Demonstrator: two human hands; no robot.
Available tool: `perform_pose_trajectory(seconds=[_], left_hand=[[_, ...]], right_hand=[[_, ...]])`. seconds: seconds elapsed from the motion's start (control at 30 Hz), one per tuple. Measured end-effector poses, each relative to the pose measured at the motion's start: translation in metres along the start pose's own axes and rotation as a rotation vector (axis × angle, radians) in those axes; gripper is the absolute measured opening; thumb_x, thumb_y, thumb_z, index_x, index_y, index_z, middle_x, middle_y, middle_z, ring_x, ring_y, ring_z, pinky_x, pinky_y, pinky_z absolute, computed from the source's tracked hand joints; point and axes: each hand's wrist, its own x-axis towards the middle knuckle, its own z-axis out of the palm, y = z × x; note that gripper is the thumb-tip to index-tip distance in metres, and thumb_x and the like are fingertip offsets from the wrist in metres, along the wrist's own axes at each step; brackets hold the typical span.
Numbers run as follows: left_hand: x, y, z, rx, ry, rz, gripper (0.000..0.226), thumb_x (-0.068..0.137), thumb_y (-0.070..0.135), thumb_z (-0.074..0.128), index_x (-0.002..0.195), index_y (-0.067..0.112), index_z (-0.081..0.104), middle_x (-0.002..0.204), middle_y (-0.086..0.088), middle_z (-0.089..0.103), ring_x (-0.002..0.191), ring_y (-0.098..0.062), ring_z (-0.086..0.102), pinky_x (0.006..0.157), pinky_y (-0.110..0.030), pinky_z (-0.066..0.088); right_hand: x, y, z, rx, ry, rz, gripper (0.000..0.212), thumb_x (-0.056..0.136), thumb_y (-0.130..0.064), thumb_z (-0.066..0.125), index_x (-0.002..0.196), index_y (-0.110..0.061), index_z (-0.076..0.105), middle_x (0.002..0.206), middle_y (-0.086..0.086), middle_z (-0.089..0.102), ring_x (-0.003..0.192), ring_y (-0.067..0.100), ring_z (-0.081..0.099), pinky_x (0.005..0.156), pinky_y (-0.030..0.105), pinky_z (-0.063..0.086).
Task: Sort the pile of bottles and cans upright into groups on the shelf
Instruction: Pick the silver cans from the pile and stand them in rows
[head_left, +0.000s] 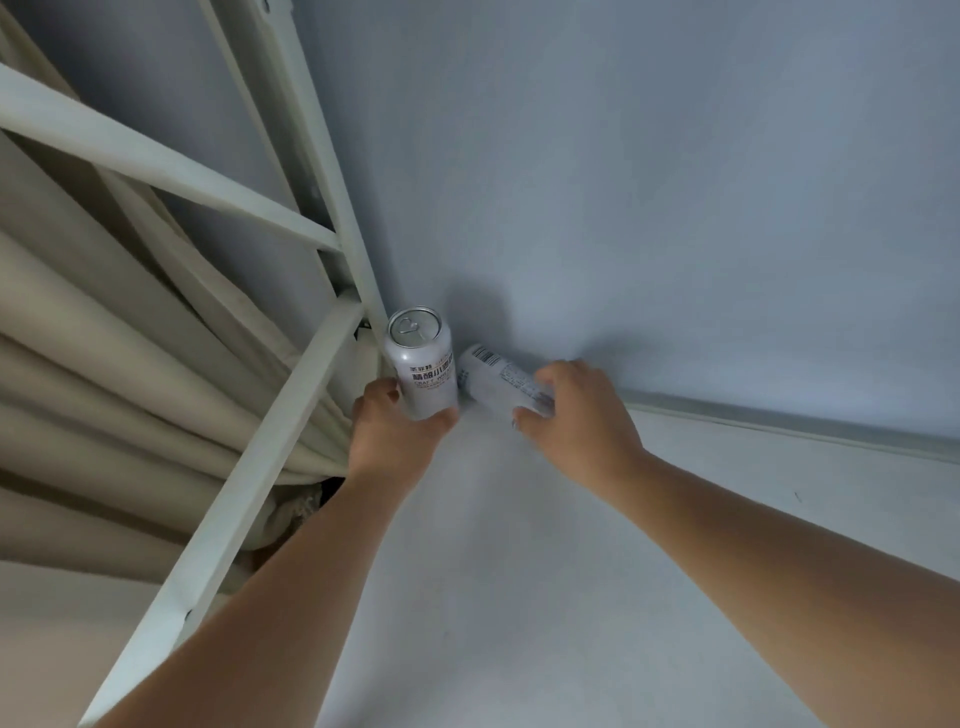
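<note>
While both hands reach into the shelf corner, each grasps a white can.
Nearest the post (317, 130), the left hand (395, 431) wraps its thumb and fingers round the lower half of can one (423, 364). This can stands upright on the shelf (467, 571) right at the foot of the post, with its silver top and pull ring facing up and dark lettering on its side. Just beyond it, on the side away from the post, the right hand (576, 410) curls over can two (493, 376). That can is tipped over with its barcode showing, and it is blurred. One end comes right up beside can one, though contact between them is unclear. A grey wall (623, 156) rises behind the post. Beige curtain (104, 364) folds hang on the post's other side, outside the frame.
</note>
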Motion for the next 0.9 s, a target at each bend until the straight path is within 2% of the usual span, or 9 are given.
perform_pose_trajectory(seconds=[0.07, 0.23, 0.4, 0.53, 0.67, 0.73, 0.83, 0.9], left_hand=[[0.007, -0.008, 0.01, -0.002, -0.017, -0.016, 0.084, 0.072, 0.04, 0.087, 0.14, 0.012, 0.046, 0.135, -0.006, 0.054, 0.125, -0.024, 0.055, 0.104, -0.039, 0.047], [0.018, -0.017, 0.022, -0.03, -0.011, -0.02, 0.077, 0.068, 0.037, 0.089, 0.132, 0.017, 0.051, 0.127, -0.004, 0.065, 0.116, -0.027, 0.064, 0.098, -0.045, 0.052], [0.026, -0.018, 0.032, -0.044, 0.034, 0.029, 0.076, 0.063, 0.044, 0.087, 0.126, 0.019, 0.052, 0.123, -0.005, 0.068, 0.115, -0.033, 0.064, 0.097, -0.047, 0.052], [0.031, -0.022, 0.036, -0.081, 0.041, 0.044, 0.078, 0.054, 0.052, 0.083, 0.121, 0.026, 0.051, 0.122, -0.002, 0.069, 0.116, -0.03, 0.064, 0.098, -0.048, 0.052], [0.024, -0.02, 0.028, -0.055, 0.019, 0.063, 0.061, 0.068, 0.037, 0.089, 0.119, 0.025, 0.057, 0.117, 0.003, 0.071, 0.109, -0.022, 0.067, 0.092, -0.038, 0.054], [0.018, -0.02, 0.024, -0.02, 0.013, 0.087, 0.056, 0.071, 0.036, 0.088, 0.118, 0.024, 0.058, 0.115, 0.005, 0.071, 0.107, -0.02, 0.066, 0.087, -0.032, 0.051], [0.005, -0.018, 0.015, 0.001, -0.005, 0.119, 0.051, 0.071, 0.036, 0.087, 0.112, 0.023, 0.06, 0.107, 0.006, 0.071, 0.1, -0.02, 0.066, 0.085, -0.035, 0.054], [-0.008, -0.015, 0.009, 0.01, -0.024, 0.133, 0.049, 0.071, 0.037, 0.087, 0.11, 0.023, 0.061, 0.102, 0.007, 0.071, 0.095, -0.018, 0.065, 0.08, -0.032, 0.053]], right_hand=[[0.013, -0.007, -0.001, -0.058, -0.024, -0.008, 0.05, 0.085, -0.04, 0.07, 0.125, -0.013, 0.059, 0.121, 0.007, 0.058, 0.116, 0.029, 0.051, 0.092, 0.038, 0.047], [0.013, 0.007, 0.002, -0.143, -0.092, 0.132, 0.067, 0.076, -0.05, 0.075, 0.125, -0.011, 0.052, 0.12, 0.007, 0.055, 0.115, 0.03, 0.052, 0.085, 0.036, 0.046], [-0.001, 0.03, 0.014, -0.076, -0.126, 0.272, 0.064, 0.069, -0.051, 0.077, 0.116, -0.014, 0.056, 0.112, 0.004, 0.058, 0.11, 0.028, 0.057, 0.086, 0.039, 0.052], [-0.001, 0.035, 0.021, 0.128, -0.061, 0.3, 0.053, 0.066, -0.052, 0.077, 0.104, -0.02, 0.058, 0.1, -0.001, 0.064, 0.094, 0.025, 0.063, 0.075, 0.039, 0.055], [-0.009, 0.033, 0.019, 0.311, -0.024, 0.307, 0.048, 0.071, -0.039, 0.084, 0.104, -0.019, 0.055, 0.092, -0.005, 0.065, 0.078, 0.018, 0.064, 0.063, 0.037, 0.053], [-0.015, 0.031, 0.014, 0.376, 0.022, 0.289, 0.048, 0.071, -0.035, 0.085, 0.104, -0.018, 0.055, 0.091, -0.006, 0.065, 0.075, 0.014, 0.064, 0.059, 0.033, 0.051], [-0.024, 0.029, 0.003, 0.402, 0.083, 0.25, 0.049, 0.07, -0.032, 0.086, 0.107, -0.021, 0.057, 0.093, -0.009, 0.067, 0.081, 0.009, 0.064, 0.06, 0.023, 0.047], [-0.031, 0.027, -0.008, 0.411, 0.125, 0.234, 0.048, 0.069, -0.033, 0.086, 0.108, -0.023, 0.06, 0.093, -0.011, 0.068, 0.083, 0.006, 0.064, 0.06, 0.017, 0.045]])
